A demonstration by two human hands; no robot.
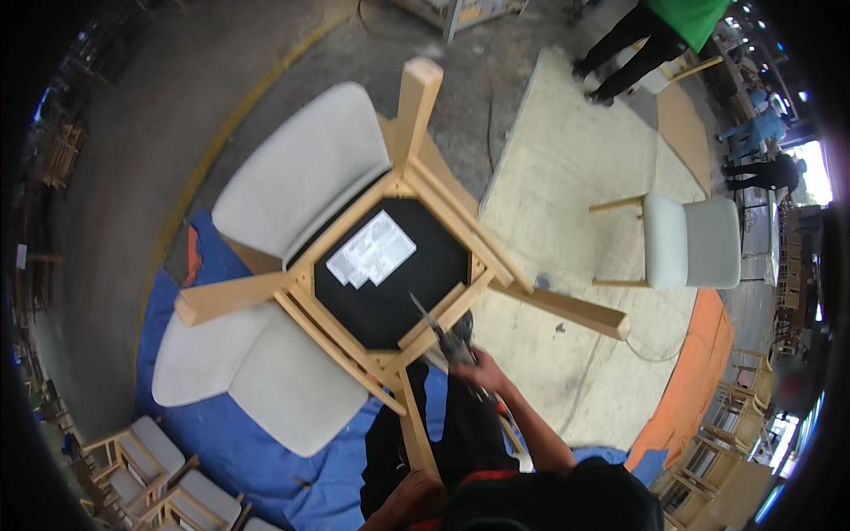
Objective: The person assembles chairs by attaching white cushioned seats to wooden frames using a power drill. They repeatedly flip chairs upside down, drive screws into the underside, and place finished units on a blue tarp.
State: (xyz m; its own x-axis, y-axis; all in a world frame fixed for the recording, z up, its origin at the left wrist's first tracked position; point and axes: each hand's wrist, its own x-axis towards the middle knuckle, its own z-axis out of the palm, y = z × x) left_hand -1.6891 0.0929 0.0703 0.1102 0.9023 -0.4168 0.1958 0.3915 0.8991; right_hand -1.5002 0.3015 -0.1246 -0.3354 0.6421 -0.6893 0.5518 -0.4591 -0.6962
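Working over an upturned wooden chair (pixel 354 265), lying seat-down on a blue tarp (pixel 221 434) spread on the concrete floor (pixel 133 133). Its four pale legs are sticking out and up toward me, the grey upholstered backrest (pixel 305 168) is lying toward the upper left, a second grey cushion panel (pixel 257 380) toward the lower left. The black fabric underside (pixel 407 274) is facing me, framed by the wooden rails, with a white paper label (pixel 370 250) sitting on it near the middle.

I'm gripping a power driver (pixel 456 341) in my right hand (pixel 482 372), fingers wrapped fully round its handle, and its long bit is pointing up-left at the corner brace on the near right side of the frame. The tip looks to be touching or just off the brace; motion blur, can't tell which.

My left hand (pixel 412 496) is sitting low at the bottom edge, right by the base of the near leg (pixel 414 425). Can't tell whether its fingers are closed on the leg or just resting against it.

Off to the right, another finished chair (pixel 691 243) is lying on its side on a beige board (pixel 575 221). More chairs are stacked at lower left. A person in a green top (pixel 686 18) is standing at the top right, well away from me
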